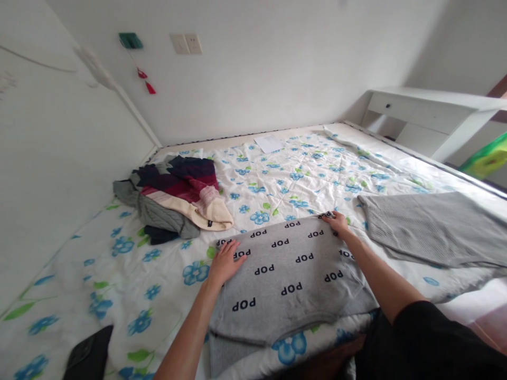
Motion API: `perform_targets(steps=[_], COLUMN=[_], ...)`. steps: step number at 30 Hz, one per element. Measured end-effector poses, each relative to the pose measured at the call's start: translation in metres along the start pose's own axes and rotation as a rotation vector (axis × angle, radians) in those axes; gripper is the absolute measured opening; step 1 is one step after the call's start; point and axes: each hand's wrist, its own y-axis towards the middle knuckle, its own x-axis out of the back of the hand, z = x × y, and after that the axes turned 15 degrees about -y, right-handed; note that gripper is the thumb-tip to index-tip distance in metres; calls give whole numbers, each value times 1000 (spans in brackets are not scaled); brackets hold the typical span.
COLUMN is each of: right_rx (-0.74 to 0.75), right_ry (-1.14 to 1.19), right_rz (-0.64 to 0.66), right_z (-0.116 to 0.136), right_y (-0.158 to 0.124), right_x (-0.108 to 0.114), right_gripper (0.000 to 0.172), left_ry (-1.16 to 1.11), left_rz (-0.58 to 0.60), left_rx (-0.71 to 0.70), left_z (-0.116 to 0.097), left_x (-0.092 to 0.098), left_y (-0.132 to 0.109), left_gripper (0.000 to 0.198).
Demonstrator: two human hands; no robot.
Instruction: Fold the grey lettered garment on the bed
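Note:
A grey sweater [277,282] printed with "POP" in black lies spread at the front of the bed, the lettering upside down from here. My left hand [226,264] rests on its far left corner, fingers stretched over the fabric and thumb apart. At the far right corner, my right hand [336,222] has its fingertips closed on the sweater's edge. Part of the sweater's ribbed fabric sticks out at the near left. To the right lies a folded grey ribbed garment [428,227], apart from both hands.
A heap of knitwear [186,192] in maroon, cream, navy and grey-green lies at the left. A black phone [89,354] is at the near left. White paper [269,143] lies by the wall on the flowered sheet [261,195]. A white desk [428,113] stands beyond the bed's right edge.

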Motion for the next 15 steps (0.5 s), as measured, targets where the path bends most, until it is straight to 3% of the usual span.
perform_targets(steps=[3, 5, 11, 13, 15], right_rx=[35, 62, 31, 19, -10], right_ry=[-33, 20, 281, 265, 266], right_rz=[11, 87, 556, 552, 459], right_z=[-3, -9, -33, -38, -41], right_y=[0, 0, -1, 0, 1], right_x=[3, 9, 34, 34, 31], right_gripper=[26, 32, 46, 46, 47], left_ry=[-4, 1, 9, 8, 6], left_rz=[-2, -5, 13, 11, 5], left_rx=[-18, -18, -5, -10, -19], left_z=[2, 3, 2, 2, 4], left_x=[-1, -2, -2, -2, -3], left_y=[1, 2, 3, 3, 4], left_gripper=[68, 68, 70, 70, 69])
